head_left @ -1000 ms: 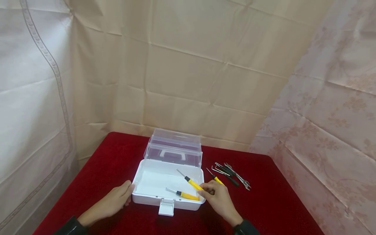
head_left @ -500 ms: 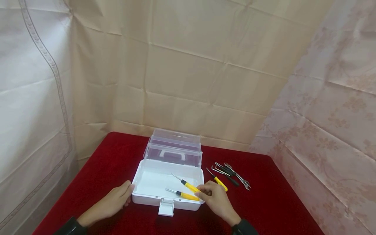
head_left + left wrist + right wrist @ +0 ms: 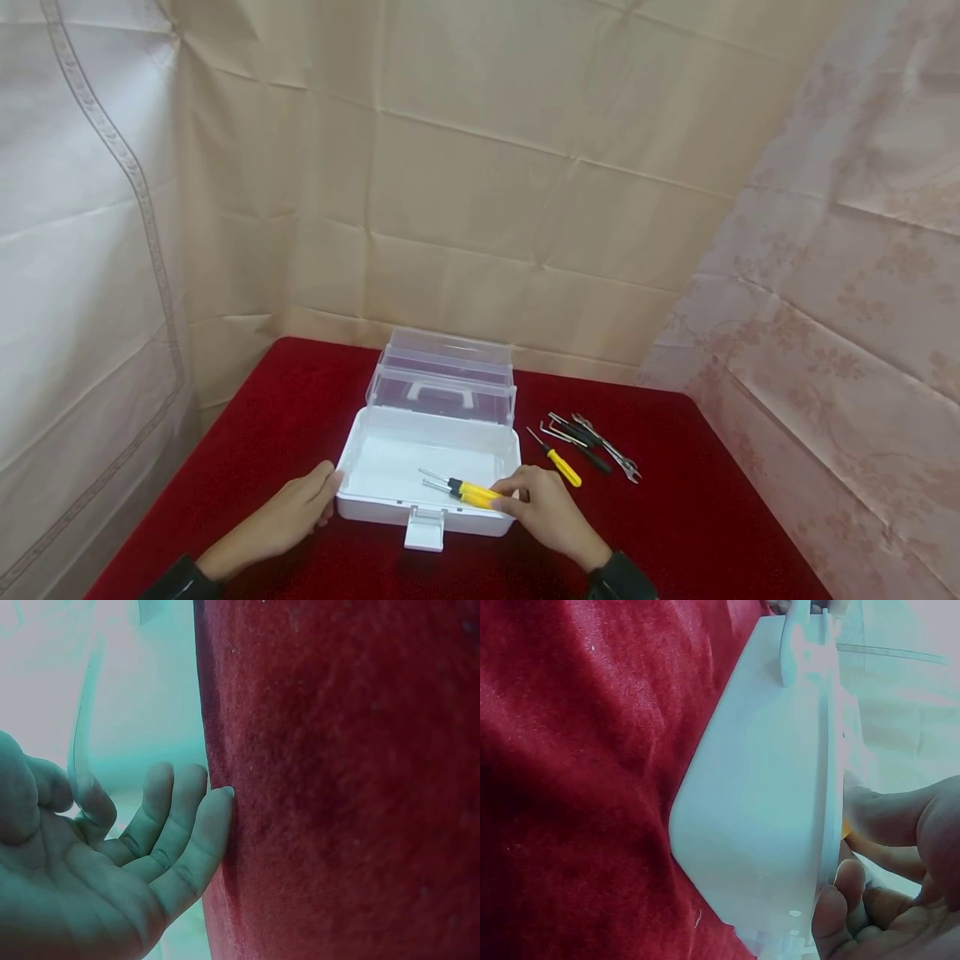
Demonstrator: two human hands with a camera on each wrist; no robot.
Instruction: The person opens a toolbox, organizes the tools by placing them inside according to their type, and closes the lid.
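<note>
An open white toolbox (image 3: 420, 454) with a clear lid sits on the red cloth. My left hand (image 3: 303, 504) is at its left side; in the left wrist view the thumb and forefinger pinch the rim, while the other fingers hang loosely curled outside. My right hand (image 3: 551, 512) reaches over the box's right front corner and holds a yellow-handled screwdriver (image 3: 468, 488) by its handle end, low inside the box. A second yellow screwdriver (image 3: 476, 501) lies right against it, nearer the front wall. In the right wrist view, the box wall (image 3: 765, 772) hides most of the held handle.
The clear lid (image 3: 442, 392) is folded back behind the box; a white latch (image 3: 425, 530) hangs at its front. Right of the box lie another yellow screwdriver (image 3: 564, 468), black-handled tools (image 3: 581, 435) and wrenches (image 3: 618, 457). Cloth curtains (image 3: 480, 167) surround the table.
My right hand has moved slightly left and down, lowering the held screwdriver from above the box to beside the one lying inside. My left hand has stayed at the rim.
</note>
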